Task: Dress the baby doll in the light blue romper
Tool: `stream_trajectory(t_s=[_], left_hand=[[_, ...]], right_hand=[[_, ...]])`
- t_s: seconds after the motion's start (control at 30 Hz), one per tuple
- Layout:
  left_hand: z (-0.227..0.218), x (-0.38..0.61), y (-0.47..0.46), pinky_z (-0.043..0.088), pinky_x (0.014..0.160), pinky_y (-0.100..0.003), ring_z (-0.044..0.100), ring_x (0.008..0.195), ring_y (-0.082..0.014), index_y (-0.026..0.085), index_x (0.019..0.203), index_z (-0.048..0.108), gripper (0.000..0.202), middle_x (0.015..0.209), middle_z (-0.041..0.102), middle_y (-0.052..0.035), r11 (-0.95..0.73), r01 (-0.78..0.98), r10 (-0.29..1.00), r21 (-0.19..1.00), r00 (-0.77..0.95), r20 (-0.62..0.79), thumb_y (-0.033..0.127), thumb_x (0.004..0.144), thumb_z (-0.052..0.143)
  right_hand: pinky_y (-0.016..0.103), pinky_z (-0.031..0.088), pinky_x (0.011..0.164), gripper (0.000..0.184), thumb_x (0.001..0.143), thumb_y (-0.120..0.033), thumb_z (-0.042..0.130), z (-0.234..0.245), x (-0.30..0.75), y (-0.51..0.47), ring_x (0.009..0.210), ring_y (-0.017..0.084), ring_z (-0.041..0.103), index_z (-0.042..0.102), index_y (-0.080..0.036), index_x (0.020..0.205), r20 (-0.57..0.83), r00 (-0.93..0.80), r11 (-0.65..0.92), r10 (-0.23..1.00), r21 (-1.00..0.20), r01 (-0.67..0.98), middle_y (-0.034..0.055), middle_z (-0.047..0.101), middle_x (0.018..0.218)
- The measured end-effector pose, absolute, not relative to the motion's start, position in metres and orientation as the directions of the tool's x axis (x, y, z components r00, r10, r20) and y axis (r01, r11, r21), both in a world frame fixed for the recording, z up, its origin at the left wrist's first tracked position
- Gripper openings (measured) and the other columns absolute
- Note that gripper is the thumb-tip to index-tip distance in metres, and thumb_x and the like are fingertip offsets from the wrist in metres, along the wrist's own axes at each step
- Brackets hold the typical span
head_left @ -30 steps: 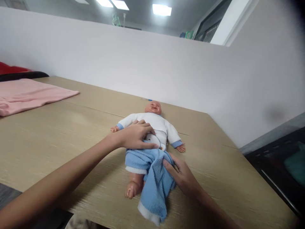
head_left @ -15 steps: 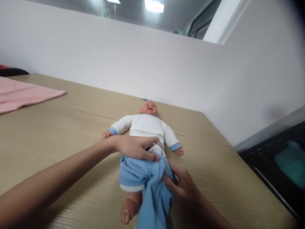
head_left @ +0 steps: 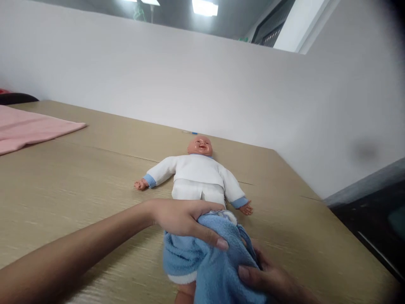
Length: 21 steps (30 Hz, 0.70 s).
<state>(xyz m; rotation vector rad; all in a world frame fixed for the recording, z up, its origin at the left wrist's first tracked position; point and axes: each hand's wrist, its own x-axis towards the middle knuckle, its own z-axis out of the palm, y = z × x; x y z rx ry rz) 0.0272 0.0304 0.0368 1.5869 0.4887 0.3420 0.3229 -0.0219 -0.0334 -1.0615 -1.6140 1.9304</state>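
A baby doll [head_left: 200, 171] lies on its back, head away from me, in a white top with blue cuffs. Blue fleecy doll trousers [head_left: 182, 253] with a white hem cover its hips and one thigh. My left hand [head_left: 183, 217] reaches across the doll's waist and grips the waistband between thumb and fingers; its fingertips are hidden inside the cloth. Lower right, my right hand [head_left: 268, 274] pinches the bunched cloth of the other trouser leg, thumb on top. White cloth shows at the doll's belly above the waistband. The doll's feet are out of sight.
The doll rests on a wooden table [head_left: 104, 181] that meets a white wall [head_left: 190, 76]. A pink cloth [head_left: 34, 126] lies at the far left. Behind the doll's head is a small blue-tipped object [head_left: 194, 133]. Beyond the table's right edge stands something dark [head_left: 373, 219].
Both hands have moved down and right with the trousers' waistband, uncovering more of the doll's white middle. The view has shifted slightly, and the doll's bare foot has left the picture.
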Motion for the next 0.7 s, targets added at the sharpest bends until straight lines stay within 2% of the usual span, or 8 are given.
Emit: stream_trajectory(t_s=[0.07,0.17,0.27,0.33,0.4,0.5,0.57,0.7], left_hand=[[0.036,0.026,0.029,0.057,0.106,-0.035,0.073,0.122,-0.0269,0.024,0.125,0.071,0.042,0.122,0.079,-0.0038,-0.042,0.105,0.538,0.994,0.84,-0.066,0.053,0.097,0.084],[0.037,0.022,0.029,0.059,0.098,-0.034,0.075,0.114,-0.027,0.022,0.121,0.073,0.047,0.116,0.078,-0.004,-0.052,0.205,0.521,0.977,0.841,-0.148,0.059,0.094,0.086],[0.036,0.017,0.034,0.06,0.088,-0.03,0.077,0.102,-0.0246,0.023,0.111,0.076,0.047,0.105,0.08,-0.0006,0.064,0.264,0.357,0.962,0.895,-0.269,0.049,0.08,0.1],[0.033,0.014,0.037,0.063,0.09,-0.03,0.079,0.103,-0.0253,0.024,0.111,0.078,0.052,0.106,0.082,0.0005,0.131,0.243,0.248,0.961,0.931,-0.269,0.042,0.072,0.106],[0.027,0.012,0.04,0.065,0.095,-0.033,0.079,0.106,-0.027,0.025,0.113,0.079,0.053,0.108,0.083,0.0002,0.144,0.21,0.198,0.967,0.951,-0.236,0.042,0.072,0.106],[0.02,0.013,0.041,0.063,0.108,-0.034,0.078,0.119,-0.0281,0.026,0.119,0.078,0.047,0.117,0.083,-0.0004,0.133,0.147,0.197,0.98,0.965,-0.171,0.042,0.081,0.1],[0.016,0.014,0.041,0.059,0.116,-0.035,0.076,0.129,-0.0282,0.027,0.124,0.077,0.046,0.125,0.082,-0.0008,0.125,0.104,0.227,0.987,0.965,-0.131,0.04,0.085,0.098],[0.013,0.011,0.043,0.062,0.111,-0.034,0.077,0.127,-0.027,0.027,0.129,0.075,0.056,0.126,0.083,-0.0004,0.151,0.149,0.286,0.977,0.94,-0.187,0.036,0.081,0.101]], right_hand=[[0.053,0.062,0.102,0.075,0.075,-0.076,0.091,-0.032,0.326,-0.028,0.116,0.041,0.075,0.08,-0.026,0.13,-0.306,-0.659,-0.286,0.687,-0.948,0.141,0.0131,0.08,0.117],[0.054,0.06,0.108,0.069,0.078,-0.077,0.09,-0.022,0.328,-0.033,0.118,0.041,0.076,0.083,-0.025,0.125,-0.342,-0.515,-0.382,0.786,-0.924,0.032,0.0155,0.082,0.12],[0.047,0.063,0.096,0.059,0.088,-0.077,0.083,-0.013,0.327,-0.03,0.102,0.034,0.078,0.086,-0.023,0.112,-0.38,-0.387,-0.428,0.84,-0.903,-0.045,0.0139,0.084,0.108],[0.042,0.063,0.088,0.057,0.087,-0.076,0.086,-0.009,0.325,-0.025,0.089,0.029,0.076,0.086,-0.023,0.108,-0.36,-0.428,-0.4,0.829,-0.916,-0.006,0.009,0.081,0.093],[0.039,0.062,0.087,0.055,0.084,-0.075,0.089,-0.003,0.321,-0.023,0.088,0.028,0.075,0.086,-0.025,0.108,-0.322,-0.547,-0.327,0.773,-0.941,0.091,0.0051,0.078,0.086],[0.042,0.062,0.092,0.059,0.079,-0.079,0.09,0.009,0.315,-0.026,0.098,0.032,0.074,0.086,-0.026,0.103,-0.291,-0.725,-0.213,0.624,-0.956,0.2,0.0051,0.076,0.089],[0.043,0.062,0.091,0.056,0.077,-0.076,0.092,0.012,0.314,-0.031,0.097,0.032,0.073,0.085,-0.026,0.1,-0.306,-0.737,-0.202,0.603,-0.952,0.229,0.0049,0.075,0.091],[0.041,0.063,0.086,0.04,0.077,-0.062,0.098,-0.007,0.321,-0.035,0.089,0.028,0.074,0.084,-0.032,0.101,-0.29,-0.555,-0.313,0.78,-0.948,0.055,0.0031,0.075,0.087]])
